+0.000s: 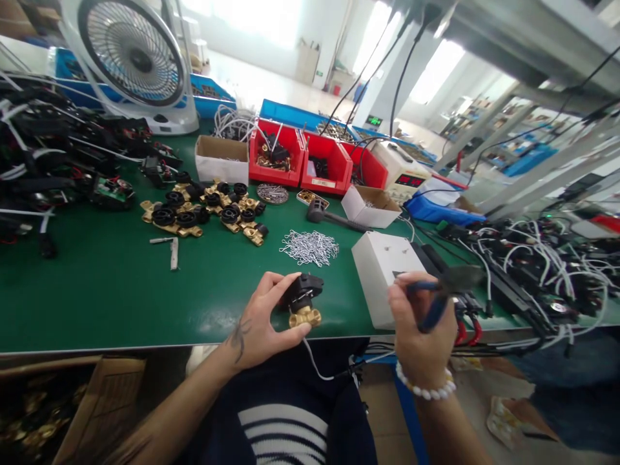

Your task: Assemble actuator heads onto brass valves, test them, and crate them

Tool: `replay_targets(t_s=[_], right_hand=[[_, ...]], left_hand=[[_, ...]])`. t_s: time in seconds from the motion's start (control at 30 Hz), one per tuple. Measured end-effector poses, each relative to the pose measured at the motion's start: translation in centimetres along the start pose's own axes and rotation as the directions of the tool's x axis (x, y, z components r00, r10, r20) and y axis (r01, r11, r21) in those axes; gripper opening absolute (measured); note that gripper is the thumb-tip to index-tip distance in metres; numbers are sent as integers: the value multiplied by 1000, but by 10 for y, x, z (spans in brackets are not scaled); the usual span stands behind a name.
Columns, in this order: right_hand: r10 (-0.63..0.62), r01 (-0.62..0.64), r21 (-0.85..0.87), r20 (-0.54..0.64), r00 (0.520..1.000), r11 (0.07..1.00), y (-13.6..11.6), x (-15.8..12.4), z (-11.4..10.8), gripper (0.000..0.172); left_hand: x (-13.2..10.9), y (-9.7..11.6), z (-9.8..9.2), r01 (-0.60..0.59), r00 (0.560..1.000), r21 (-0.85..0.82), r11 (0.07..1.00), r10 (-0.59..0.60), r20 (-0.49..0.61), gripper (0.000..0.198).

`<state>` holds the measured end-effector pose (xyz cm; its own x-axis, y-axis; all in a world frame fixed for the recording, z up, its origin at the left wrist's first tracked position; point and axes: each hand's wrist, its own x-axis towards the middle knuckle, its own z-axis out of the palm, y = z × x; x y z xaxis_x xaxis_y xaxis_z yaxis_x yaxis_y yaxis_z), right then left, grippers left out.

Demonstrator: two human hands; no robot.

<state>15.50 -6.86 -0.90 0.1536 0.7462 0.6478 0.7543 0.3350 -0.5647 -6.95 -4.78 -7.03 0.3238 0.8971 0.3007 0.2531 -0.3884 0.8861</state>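
Note:
My left hand (261, 323) grips a brass valve with a black top (303, 302) just above the front edge of the green table (111, 290). A thin white wire hangs from the valve toward my lap. My right hand (415, 332) is closed round blue-handled pliers (438, 290), whose jaws point right over a white box (382, 268). A pile of the same brass and black valves (208, 210) lies further back on the left. A heap of small metal clips (310, 247) sits behind the held valve.
Red bins (300, 158) and small cardboard boxes (220, 158) line the back. A white fan (133, 61) stands at back left. Black cabled parts (43, 155) crowd the left side, and wired assemblies (537, 265) fill the right. A black-handled tool (334, 216) lies mid-table.

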Motion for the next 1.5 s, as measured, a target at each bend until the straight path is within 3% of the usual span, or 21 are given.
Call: replay_targets(t_s=[0.03, 0.07, 0.13, 0.17, 0.2, 0.33, 0.47, 0.57, 0.7, 0.93, 1.03, 1.1, 1.13, 1.2, 1.27, 1.3, 1.33, 1.4, 1.43, 1.47, 1.5], right_hand=[[3, -3, 3, 11, 1000, 1000, 1, -2, 1, 12], [-9, 10, -4, 105, 994, 1000, 3, -4, 2, 12], [-47, 65, -31, 410, 911, 997, 5, -4, 3, 14], [-45, 75, -38, 510, 859, 996, 5, -3, 3, 14], [-29, 58, -36, 541, 841, 998, 4, -1, 3, 14], [21, -110, 155, 486, 874, 982, -9, 11, 7, 15], [-94, -110, 300, 592, 800, 948, -23, 11, 23, 16], [-113, -75, 278, 604, 789, 958, -29, 10, 31, 17], [-51, -92, 203, 603, 796, 975, -31, 12, 29, 16], [101, -230, 131, 623, 776, 964, -36, 9, 29, 15], [103, -222, 111, 634, 766, 969, -38, 10, 25, 15], [67, -178, 128, 599, 798, 976, -35, 12, 19, 13], [59, -157, 138, 537, 842, 978, -32, 13, 15, 12], [90, -145, 165, 303, 949, 976, -23, 11, 8, 10], [131, -145, 166, 91, 987, 975, -12, 7, 2, 8], [117, -132, 141, 111, 987, 981, -8, 5, 0, 8], [79, -102, 99, 211, 974, 990, -5, 3, -3, 9], [-1, -3, 7, 500, 866, 1000, -1, 2, -8, 14], [-19, 36, -19, 582, 813, 999, -1, 3, -10, 16], [-17, 45, -33, 588, 808, 998, -2, 5, -13, 17], [-1, 23, -36, 511, 860, 999, -3, 7, -14, 16]], left_hand=[[0, 0, 0, -2, 1000, 3, 1000, 2, 1, 69], [0, 0, 0, -5, 1000, 5, 1000, 5, 2, 69], [-1, -1, -1, -12, 1000, 8, 1000, 12, -2, 69], [-1, -1, -1, -16, 1000, 11, 1000, 16, -5, 68], [-2, 0, -1, -21, 1000, 15, 1000, 21, -6, 67], [-1, 2, 0, -47, 999, 49, 998, 47, -1, 69], [0, 5, 2, -80, 997, 87, 993, 81, -12, 66], [1, 8, 4, -106, 994, 108, 988, 109, -20, 64], [1, 10, 5, -114, 991, 135, 984, 121, -48, 65], [-2, 8, 10, -121, 989, 172, 978, 134, -65, 58], [-4, 6, 12, -127, 988, 183, 975, 141, -66, 61], [-4, 6, 11, -129, 987, 183, 975, 143, -69, 64], [-4, 7, 10, -125, 988, 180, 976, 139, -66, 66], [-4, 8, 7, -102, 993, 161, 982, 111, -47, 69], [-3, 8, 3, -70, 997, 130, 989, 73, -16, 70], [-3, 8, 1, -54, 999, 113, 992, 54, 0, 70], [-3, 8, 0, -42, 999, 94, 995, 41, 11, 70], [-2, 7, -2, -26, 1000, 61, 998, 25, 12, 70], [-2, 6, -2, -18, 1000, 47, 999, 18, 11, 69], [-2, 6, -2, -15, 1000, 35, 999, 15, 9, 69], [-2, 5, -2, -16, 1000, 27, 1000, 15, 8, 68]])
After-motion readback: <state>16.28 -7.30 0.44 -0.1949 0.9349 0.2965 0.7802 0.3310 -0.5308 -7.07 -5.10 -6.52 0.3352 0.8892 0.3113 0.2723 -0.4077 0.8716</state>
